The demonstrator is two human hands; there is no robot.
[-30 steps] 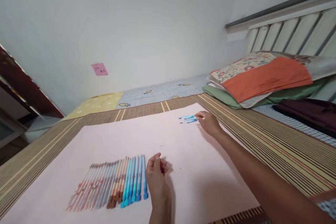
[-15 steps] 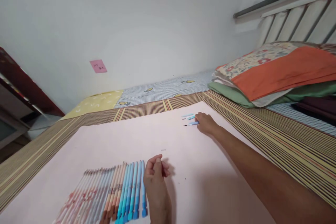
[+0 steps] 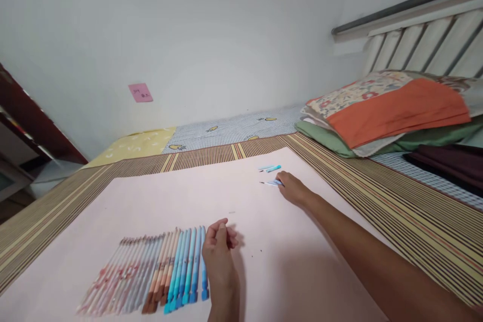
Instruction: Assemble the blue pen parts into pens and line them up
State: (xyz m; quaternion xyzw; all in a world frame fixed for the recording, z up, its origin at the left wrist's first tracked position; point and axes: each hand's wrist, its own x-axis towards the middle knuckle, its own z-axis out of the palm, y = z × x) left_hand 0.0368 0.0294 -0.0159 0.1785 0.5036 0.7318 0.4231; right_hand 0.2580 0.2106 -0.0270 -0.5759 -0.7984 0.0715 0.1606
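Observation:
A row of pens [image 3: 160, 269] lies side by side on a large pale pink sheet [image 3: 151, 201]. Their colours run from white and pink through grey and brown to blue at the right end. Just right of the last blue pen is my left hand [image 3: 221, 244], fingers loosely curled in, thumb against the index finger, nothing visible in it. Farther out, my right hand [image 3: 292, 188] pinches a thin light blue pen [image 3: 269, 183] by its rear end; the dark tip points left. Just beyond lie a turquoise pen [image 3: 275, 168] and a light blue piece [image 3: 265, 167].
Under the sheet is a striped mat [image 3: 211, 156] on a bed. Folded bedding with an orange panel [image 3: 400, 113] is piled at the right, below a white radiator [image 3: 422, 45]. A pink note [image 3: 140, 92] sticks to the wall. Tiny dark specks dot the sheet.
My right hand has shifted slightly down toward me with the light blue pen and away from the turquoise one, which now shows fully. My left hand keeps its place beside the row.

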